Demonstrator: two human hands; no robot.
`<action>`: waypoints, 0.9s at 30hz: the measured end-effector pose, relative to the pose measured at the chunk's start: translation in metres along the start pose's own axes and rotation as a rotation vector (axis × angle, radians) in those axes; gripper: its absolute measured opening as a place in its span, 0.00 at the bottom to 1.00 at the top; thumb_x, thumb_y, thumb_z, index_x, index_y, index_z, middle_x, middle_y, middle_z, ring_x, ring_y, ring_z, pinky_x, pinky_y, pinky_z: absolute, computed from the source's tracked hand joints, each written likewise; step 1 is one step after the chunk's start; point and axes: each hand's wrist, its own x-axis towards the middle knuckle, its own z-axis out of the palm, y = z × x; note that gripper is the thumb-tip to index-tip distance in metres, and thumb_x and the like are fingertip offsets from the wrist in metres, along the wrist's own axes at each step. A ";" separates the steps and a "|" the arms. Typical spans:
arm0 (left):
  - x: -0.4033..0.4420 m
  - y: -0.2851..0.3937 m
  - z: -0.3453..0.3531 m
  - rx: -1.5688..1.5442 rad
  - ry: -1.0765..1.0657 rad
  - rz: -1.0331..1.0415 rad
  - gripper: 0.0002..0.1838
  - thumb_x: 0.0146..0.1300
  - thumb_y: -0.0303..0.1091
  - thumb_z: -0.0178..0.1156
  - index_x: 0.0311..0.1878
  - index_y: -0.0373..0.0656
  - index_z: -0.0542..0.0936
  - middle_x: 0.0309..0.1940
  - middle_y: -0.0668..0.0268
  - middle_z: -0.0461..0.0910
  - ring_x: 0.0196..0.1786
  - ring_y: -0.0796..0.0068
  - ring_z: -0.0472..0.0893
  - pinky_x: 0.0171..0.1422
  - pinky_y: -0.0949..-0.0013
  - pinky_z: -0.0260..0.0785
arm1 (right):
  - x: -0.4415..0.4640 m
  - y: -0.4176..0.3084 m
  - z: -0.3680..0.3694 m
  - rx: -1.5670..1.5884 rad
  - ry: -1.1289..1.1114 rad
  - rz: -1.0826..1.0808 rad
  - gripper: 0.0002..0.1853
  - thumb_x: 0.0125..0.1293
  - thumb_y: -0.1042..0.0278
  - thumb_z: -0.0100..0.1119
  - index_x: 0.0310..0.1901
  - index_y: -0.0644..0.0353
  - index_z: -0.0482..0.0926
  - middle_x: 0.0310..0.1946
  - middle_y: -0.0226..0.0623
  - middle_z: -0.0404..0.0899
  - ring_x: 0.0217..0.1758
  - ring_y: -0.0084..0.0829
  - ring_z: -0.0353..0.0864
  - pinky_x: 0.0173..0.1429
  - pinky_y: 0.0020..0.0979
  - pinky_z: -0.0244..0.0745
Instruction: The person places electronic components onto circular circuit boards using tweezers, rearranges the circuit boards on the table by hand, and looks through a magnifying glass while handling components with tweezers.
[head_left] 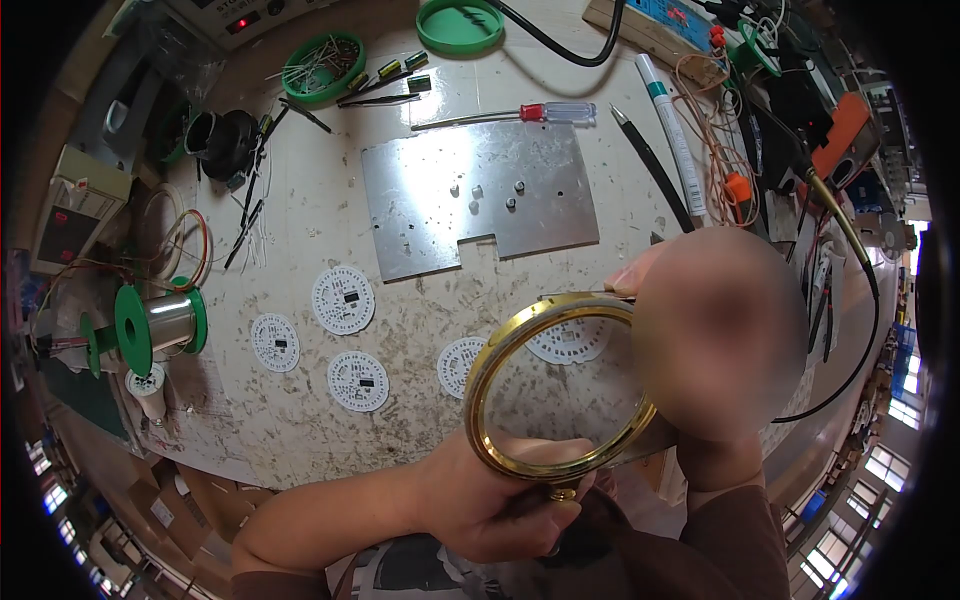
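Observation:
My left hand [495, 505] is closed round the short handle of a brass-rimmed magnifying glass [487, 345], at the bottom middle. Through its lens part of a round white circuit board [567, 343] shows. My right hand [715, 335] is mostly covered by a blurred patch beside the rim on the right. Only a fingertip shows clearly near the top of the rim, so its grip is hidden. Left of the lens lie more round white circuit boards [343, 300], one partly behind the rim.
A metal plate [430, 190] bears several small parts. Behind it lies a screwdriver [540, 112]. A black pen-like tool [650, 165] and a white marker [675, 140] lie right. Solder spools [150, 328] stand left; green dishes [460, 27] sit at the back. A cable curves along the right.

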 end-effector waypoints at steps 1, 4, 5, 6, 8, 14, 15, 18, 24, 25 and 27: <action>0.000 0.000 0.000 0.001 0.004 0.004 0.08 0.62 0.31 0.54 0.39 0.36 0.75 0.25 0.66 0.75 0.21 0.69 0.75 0.24 0.69 0.66 | 0.000 0.000 0.000 0.000 0.001 -0.001 0.12 0.57 0.83 0.65 0.37 0.62 0.70 0.34 0.42 0.80 0.38 0.28 0.81 0.46 0.27 0.75; 0.001 0.000 0.001 0.002 0.017 0.020 0.08 0.62 0.31 0.54 0.38 0.36 0.75 0.24 0.66 0.74 0.21 0.69 0.75 0.24 0.69 0.66 | 0.000 0.000 -0.001 -0.012 -0.007 -0.009 0.12 0.57 0.83 0.65 0.37 0.61 0.70 0.34 0.41 0.80 0.38 0.28 0.81 0.46 0.27 0.75; 0.002 0.000 0.001 0.000 0.020 0.027 0.08 0.62 0.32 0.54 0.38 0.36 0.75 0.24 0.66 0.74 0.21 0.69 0.75 0.24 0.69 0.66 | 0.000 0.000 -0.001 -0.014 -0.006 -0.006 0.12 0.57 0.83 0.65 0.37 0.61 0.70 0.34 0.41 0.80 0.38 0.28 0.81 0.46 0.27 0.75; 0.002 0.000 0.001 -0.002 0.023 0.034 0.07 0.62 0.32 0.54 0.37 0.37 0.75 0.23 0.67 0.74 0.21 0.69 0.75 0.24 0.69 0.66 | 0.000 -0.001 0.000 -0.016 -0.006 -0.003 0.12 0.57 0.83 0.65 0.37 0.61 0.70 0.35 0.41 0.80 0.38 0.28 0.81 0.46 0.27 0.75; 0.003 0.000 0.002 -0.004 0.033 0.039 0.07 0.62 0.32 0.54 0.37 0.37 0.75 0.23 0.67 0.74 0.21 0.69 0.75 0.24 0.68 0.65 | 0.000 -0.001 0.000 -0.017 -0.005 -0.003 0.13 0.57 0.83 0.65 0.37 0.61 0.70 0.35 0.41 0.81 0.38 0.28 0.81 0.46 0.27 0.75; 0.005 0.001 0.001 0.009 0.035 0.041 0.07 0.62 0.32 0.54 0.37 0.37 0.75 0.23 0.66 0.74 0.20 0.68 0.75 0.24 0.68 0.65 | 0.000 0.000 0.000 -0.002 -0.012 -0.022 0.13 0.57 0.83 0.65 0.37 0.61 0.70 0.34 0.42 0.80 0.38 0.29 0.81 0.45 0.27 0.75; 0.006 0.001 0.002 0.013 0.047 0.058 0.07 0.62 0.32 0.54 0.37 0.37 0.75 0.23 0.66 0.74 0.20 0.68 0.75 0.24 0.68 0.65 | 0.000 0.000 -0.001 -0.004 -0.015 -0.025 0.13 0.57 0.83 0.65 0.37 0.61 0.70 0.34 0.42 0.80 0.38 0.29 0.81 0.45 0.27 0.75; 0.004 0.000 0.003 0.011 0.056 0.066 0.07 0.62 0.32 0.54 0.36 0.37 0.75 0.23 0.66 0.74 0.20 0.67 0.75 0.24 0.68 0.66 | 0.000 0.000 0.000 -0.010 -0.018 -0.028 0.13 0.57 0.83 0.65 0.37 0.61 0.70 0.34 0.42 0.80 0.38 0.29 0.81 0.45 0.28 0.75; 0.004 0.004 0.000 0.005 0.008 -0.004 0.07 0.61 0.32 0.54 0.37 0.37 0.75 0.23 0.67 0.74 0.20 0.68 0.75 0.24 0.68 0.66 | 0.000 -0.001 0.000 -0.016 -0.013 -0.024 0.13 0.57 0.83 0.66 0.37 0.61 0.70 0.34 0.42 0.80 0.38 0.29 0.81 0.45 0.28 0.75; 0.004 0.004 0.000 0.002 0.011 -0.001 0.08 0.61 0.32 0.54 0.37 0.37 0.75 0.23 0.67 0.74 0.20 0.68 0.75 0.24 0.69 0.66 | 0.000 -0.001 0.000 -0.015 -0.011 -0.021 0.13 0.57 0.83 0.66 0.37 0.61 0.70 0.34 0.42 0.80 0.38 0.29 0.81 0.45 0.28 0.75; 0.004 0.003 0.000 -0.006 0.018 0.007 0.08 0.61 0.32 0.54 0.37 0.37 0.75 0.23 0.67 0.74 0.20 0.69 0.75 0.24 0.69 0.66 | -0.001 -0.002 0.000 -0.002 -0.006 -0.006 0.13 0.57 0.83 0.66 0.37 0.61 0.70 0.34 0.42 0.80 0.37 0.29 0.81 0.45 0.28 0.75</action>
